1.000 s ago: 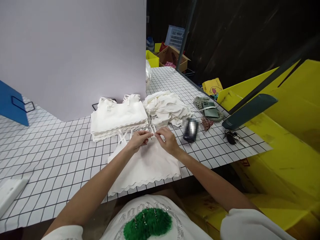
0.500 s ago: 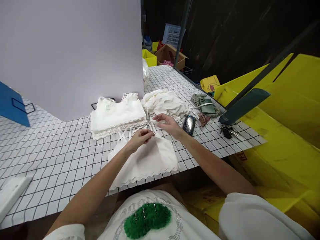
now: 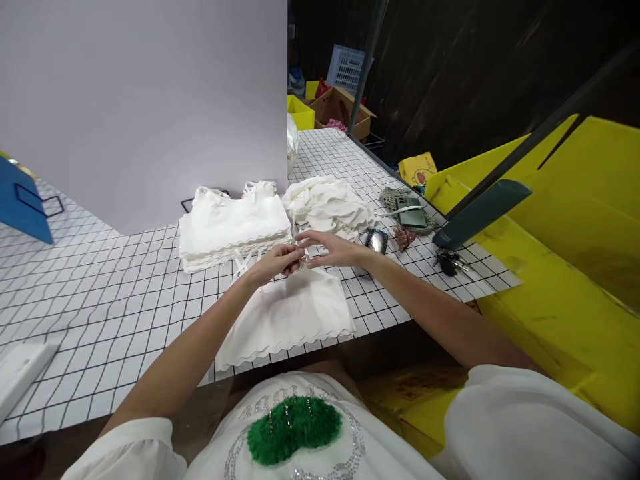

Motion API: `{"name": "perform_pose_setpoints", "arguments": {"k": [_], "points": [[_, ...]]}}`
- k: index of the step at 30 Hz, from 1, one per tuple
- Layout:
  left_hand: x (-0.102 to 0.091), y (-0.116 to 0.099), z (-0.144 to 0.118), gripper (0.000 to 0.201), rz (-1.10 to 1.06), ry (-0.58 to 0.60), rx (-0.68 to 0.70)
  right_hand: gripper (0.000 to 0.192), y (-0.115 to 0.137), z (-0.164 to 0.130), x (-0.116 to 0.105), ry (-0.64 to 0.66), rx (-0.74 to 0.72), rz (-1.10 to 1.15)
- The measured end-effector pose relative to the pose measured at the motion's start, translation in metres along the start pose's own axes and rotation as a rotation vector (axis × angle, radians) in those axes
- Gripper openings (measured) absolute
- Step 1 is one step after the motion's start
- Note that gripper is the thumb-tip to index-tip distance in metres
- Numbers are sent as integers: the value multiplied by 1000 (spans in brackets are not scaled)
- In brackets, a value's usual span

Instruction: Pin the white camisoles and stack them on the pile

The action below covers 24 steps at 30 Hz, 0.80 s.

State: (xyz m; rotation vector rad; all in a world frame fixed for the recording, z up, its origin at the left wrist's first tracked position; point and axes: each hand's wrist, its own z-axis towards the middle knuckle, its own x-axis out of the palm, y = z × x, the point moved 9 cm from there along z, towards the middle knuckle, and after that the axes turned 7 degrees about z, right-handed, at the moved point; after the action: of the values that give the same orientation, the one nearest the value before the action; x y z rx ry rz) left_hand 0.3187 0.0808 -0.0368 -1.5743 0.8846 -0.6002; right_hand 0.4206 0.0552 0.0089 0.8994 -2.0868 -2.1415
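Pinching a strap, left hand [image 3: 276,260] works the unlabelled white top [image 3: 287,313]; right hand [image 3: 334,249] open.

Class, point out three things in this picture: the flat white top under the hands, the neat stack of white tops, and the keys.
Flat top [image 3: 290,313], head view, middle of its front panel.
Stack [image 3: 233,223], head view, top layer of the pile.
Keys [image 3: 450,261], head view, on the dark fob.

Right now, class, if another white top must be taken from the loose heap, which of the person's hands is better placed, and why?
Probably the right hand. It is open and lies just in front of the loose heap, while the left hand is pinched on a strap of the flat white top and sits farther from the heap.
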Motion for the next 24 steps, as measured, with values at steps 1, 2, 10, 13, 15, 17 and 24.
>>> {"name": "perform_pose_setpoints", "arguments": {"k": [1,2,10,13,15,17,24], "points": [[1,-2,0,52,1,8,15,57,-5,3,1,-18,35,-1],[0,-2,0,52,7,3,24,47,-10,4,0,-50,71,-10],[-22,9,3,44,72,-146,-2,40,-8,-32,-32,55,256,13],[-26,11,-5,40,61,-226,-21,42,-11,-56,-31,0,276,178],[-9,17,-17,42,24,-160,-84,44,-18,-71,-19,-52,296,329],[27,26,-36,49,-87,41,-177,46,-28,-86,-2,-79,333,451],[111,40,-60,38,-766,59,-346,48,-31,-121,58,-32,431,702]]}}
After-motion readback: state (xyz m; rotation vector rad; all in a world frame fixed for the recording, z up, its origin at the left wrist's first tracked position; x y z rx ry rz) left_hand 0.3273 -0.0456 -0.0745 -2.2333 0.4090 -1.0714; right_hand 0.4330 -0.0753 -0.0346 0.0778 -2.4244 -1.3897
